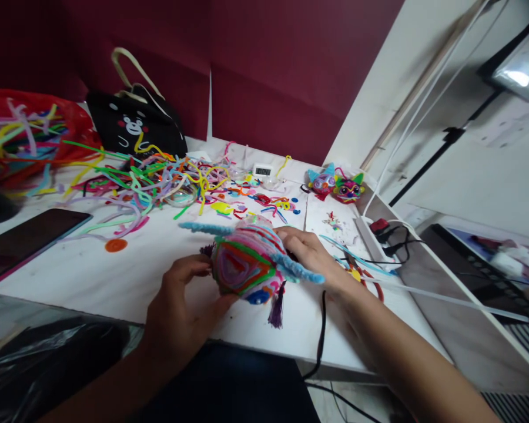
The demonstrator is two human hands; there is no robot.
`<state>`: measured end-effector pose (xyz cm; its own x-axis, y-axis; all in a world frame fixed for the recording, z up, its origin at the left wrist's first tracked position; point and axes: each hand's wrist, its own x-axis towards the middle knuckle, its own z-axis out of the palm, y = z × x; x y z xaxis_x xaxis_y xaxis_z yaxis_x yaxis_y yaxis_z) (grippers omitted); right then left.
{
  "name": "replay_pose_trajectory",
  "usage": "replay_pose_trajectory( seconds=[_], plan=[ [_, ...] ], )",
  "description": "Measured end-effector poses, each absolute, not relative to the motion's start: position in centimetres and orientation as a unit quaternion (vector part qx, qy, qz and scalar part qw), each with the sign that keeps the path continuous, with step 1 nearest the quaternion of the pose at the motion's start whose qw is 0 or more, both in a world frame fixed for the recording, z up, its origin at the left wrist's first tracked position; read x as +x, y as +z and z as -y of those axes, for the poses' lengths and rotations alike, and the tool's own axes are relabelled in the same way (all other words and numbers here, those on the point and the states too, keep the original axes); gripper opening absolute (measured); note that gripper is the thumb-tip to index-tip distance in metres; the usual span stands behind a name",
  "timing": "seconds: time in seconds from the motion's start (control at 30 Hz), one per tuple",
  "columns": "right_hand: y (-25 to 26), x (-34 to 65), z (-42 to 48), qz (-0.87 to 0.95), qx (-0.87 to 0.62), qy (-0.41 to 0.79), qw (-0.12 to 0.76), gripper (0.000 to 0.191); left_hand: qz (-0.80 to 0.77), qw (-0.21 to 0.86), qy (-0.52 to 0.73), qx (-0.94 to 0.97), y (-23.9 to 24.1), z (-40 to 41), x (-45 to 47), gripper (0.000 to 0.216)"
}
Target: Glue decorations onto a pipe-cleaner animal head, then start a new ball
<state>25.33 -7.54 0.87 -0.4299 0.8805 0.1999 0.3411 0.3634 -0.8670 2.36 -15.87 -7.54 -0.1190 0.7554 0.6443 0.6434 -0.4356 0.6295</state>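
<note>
A round craft ball [247, 258] covered in coloured pipe cleaners is between my two hands above the white table [110, 282]. It has two fuzzy blue ear-like pieces [300, 270], an orange and green triangle, and dark purple tassels [277, 308]. My left hand [176, 294] grips its lower left side, thumb underneath and fingers by one tassel. On the far right side, my right hand [306, 249] curls around the ball; its fingertips are partly hidden behind it.
Loose pipe cleaners [147, 182] lie heaped at the back left, near a black bag [158, 126] and a red plastic bag [81, 129]. A phone [30, 241] rests at left. Two decorated balls [350, 190], a small digital timer [262, 171] and a power strip [372, 241] are farther back.
</note>
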Motion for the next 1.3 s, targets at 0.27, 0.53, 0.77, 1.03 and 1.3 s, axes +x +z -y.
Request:
replay_pose_trajectory(
  seconds=[0.27, 0.53, 0.77, 1.03, 1.3],
  plan=[
    [3.9, 24.8, 6.8, 0.703, -0.412, 0.365, 0.451, 0.031, -0.408, 0.202, 0.643, 0.615, -2.3, 12.2, 2.6, 0.046],
    [5.5, 24.5, 5.6, 0.618, -0.417, 0.400, 0.533, 0.032, -0.343, 0.215, 0.670, 0.622, 0.5, 8.7, 3.2, 0.029],
    [5.3, 24.4, 3.7, 0.557, -0.443, 0.409, 0.570, 0.026, -0.307, 0.216, 0.673, 0.638, 0.1, 4.5, 4.4, 0.029],
    [4.6, 24.2, 3.1, 0.533, -0.450, 0.417, 0.583, 0.026, -0.251, 0.321, 0.636, 0.655, -0.9, 2.3, 5.2, 0.055],
    [4.3, 23.3, 4.4, 0.534, -0.420, 0.452, 0.578, 0.026, -0.243, 0.367, 0.650, 0.620, -2.1, 0.0, 5.4, 0.076]
  ],
)
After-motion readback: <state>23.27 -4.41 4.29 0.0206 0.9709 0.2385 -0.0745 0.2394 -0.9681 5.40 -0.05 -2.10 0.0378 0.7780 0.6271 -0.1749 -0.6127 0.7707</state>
